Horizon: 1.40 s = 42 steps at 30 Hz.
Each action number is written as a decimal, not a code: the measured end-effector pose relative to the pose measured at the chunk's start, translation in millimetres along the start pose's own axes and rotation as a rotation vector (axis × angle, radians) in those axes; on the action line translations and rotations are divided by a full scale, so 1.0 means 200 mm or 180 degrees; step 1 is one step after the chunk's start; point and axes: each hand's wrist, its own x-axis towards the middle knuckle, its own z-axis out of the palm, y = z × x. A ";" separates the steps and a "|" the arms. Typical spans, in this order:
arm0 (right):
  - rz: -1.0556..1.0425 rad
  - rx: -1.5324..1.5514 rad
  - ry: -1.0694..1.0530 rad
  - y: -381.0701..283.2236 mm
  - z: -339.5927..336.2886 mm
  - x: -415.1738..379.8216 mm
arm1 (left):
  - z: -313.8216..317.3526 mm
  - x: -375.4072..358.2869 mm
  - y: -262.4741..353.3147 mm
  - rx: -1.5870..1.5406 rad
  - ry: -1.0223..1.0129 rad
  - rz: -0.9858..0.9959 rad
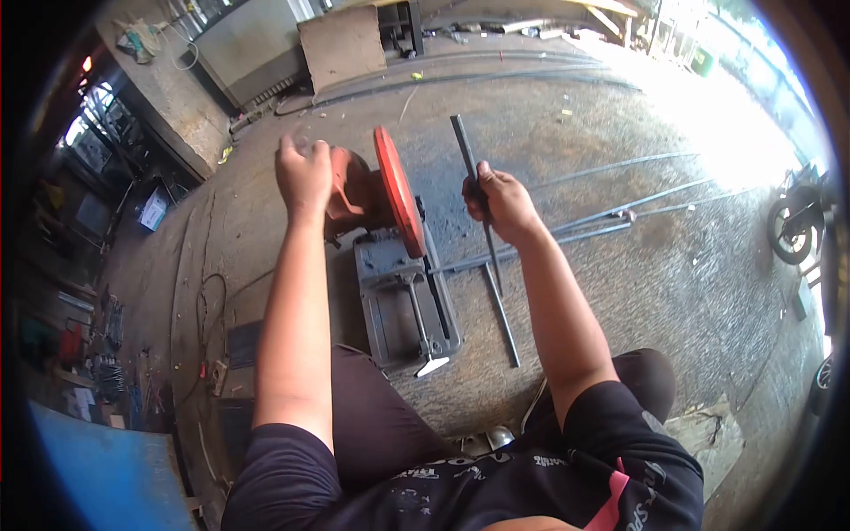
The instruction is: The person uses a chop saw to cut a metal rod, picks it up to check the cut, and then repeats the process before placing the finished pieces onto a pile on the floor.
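A cut-off saw with an orange blade guard point(397, 190) and a dark grey base point(379, 323) stands on the floor in front of my knees. My left hand point(304, 181) is beside its orange motor housing point(348, 190), the thumb side close against it; the fingers are smeared by motion. My right hand point(505, 205) is closed around a short dark metal bar point(463, 142), raised to the right of the guard and tilted. Below that hand another short thin bar point(503, 317) lies on the floor. A clamp screw with a pale handle point(432, 366) runs along the saw's base.
Long metal bars point(589, 228) stretch over the floor from the saw toward the right. A cable point(202, 305) and dark flat plates point(243, 343) lie at the left. A wheel point(792, 228) stands at the far right, a brown board point(343, 51) at the back.
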 end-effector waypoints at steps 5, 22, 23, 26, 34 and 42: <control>-0.0151 0.0127 -0.0095 -0.20 0.37 -0.15 | -0.18 -0.09 0.30 -0.1413 -0.1512 -0.0020; -0.0621 -0.1106 -0.1138 -0.35 0.85 -0.66 | -0.68 -0.32 0.73 -0.2682 -0.1299 0.0842; -0.0515 -0.0847 -0.1146 -0.30 0.84 -0.67 | -0.69 -0.32 0.72 -0.2661 -0.1272 0.0838; -0.0450 -0.0924 -0.0745 -0.26 0.86 -0.68 | -0.69 -0.31 0.68 -0.2580 -0.1340 0.0517; -0.0466 -0.0867 -0.0901 -0.18 0.87 -0.71 | -0.64 -0.29 0.67 -0.5360 -0.2794 0.0213; -0.0350 -0.0741 -0.1089 -0.17 0.86 -0.72 | -0.65 -0.30 0.70 -0.5623 -0.3164 0.0332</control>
